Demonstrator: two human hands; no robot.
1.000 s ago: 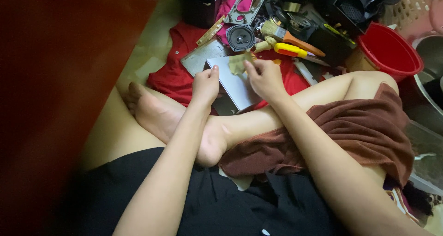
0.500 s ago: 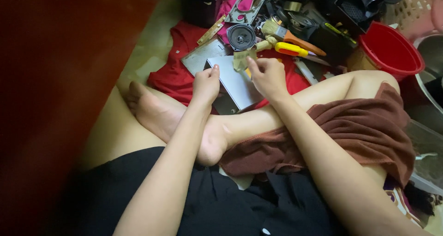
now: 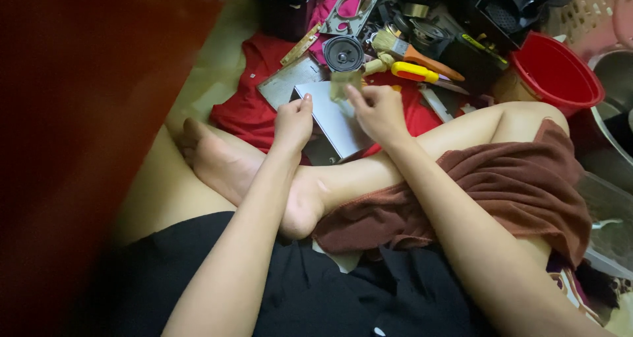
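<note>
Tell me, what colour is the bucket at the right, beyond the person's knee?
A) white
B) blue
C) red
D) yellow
C: the bucket at the upper right, past the bent knee, is plainly red, much like the red cloth spread under the grey metal plate.

floor (image 3: 217,60): pale tile | left: dark reddish-brown furniture panel (image 3: 79,113) | light: dim

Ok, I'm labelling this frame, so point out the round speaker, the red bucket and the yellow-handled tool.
round speaker (image 3: 343,53), head view, on its dark cone centre.
red bucket (image 3: 550,80), head view, on its inner wall.
yellow-handled tool (image 3: 414,71), head view, on the yellow grip.
</note>
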